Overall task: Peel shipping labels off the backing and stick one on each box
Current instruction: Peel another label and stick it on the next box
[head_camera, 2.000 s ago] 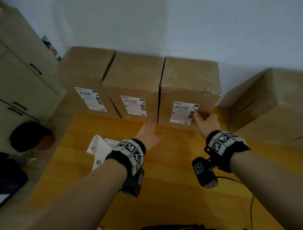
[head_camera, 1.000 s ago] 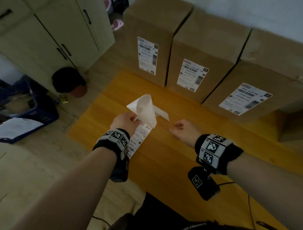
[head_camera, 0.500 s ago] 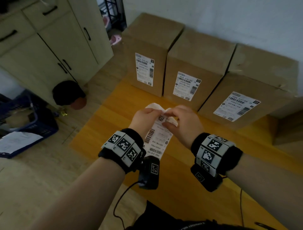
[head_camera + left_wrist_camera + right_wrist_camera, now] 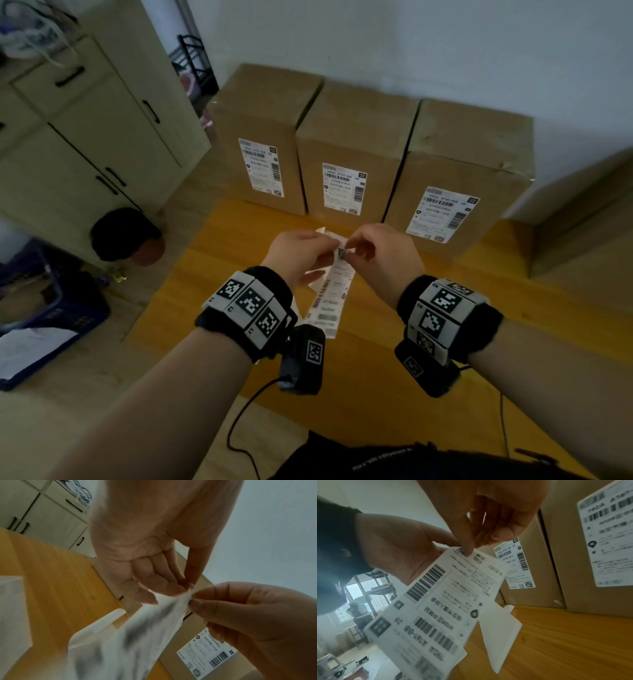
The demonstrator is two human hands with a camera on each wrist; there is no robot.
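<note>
Both hands are raised over the desk: the label strip is pinched at its top by the left hand, and its upper corner is picked at by the right hand. Peeling is judged to be just starting. All three boxes in view are already labelled; a bare box must next be found once the label is freed

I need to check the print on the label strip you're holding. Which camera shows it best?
Right wrist view: the label strip fills the frame face-on, barcodes fairly legible, held by the left hand with the right hand picking its top corner. Head view shows it small between the hands; left wrist view shows it blurred.
</note>
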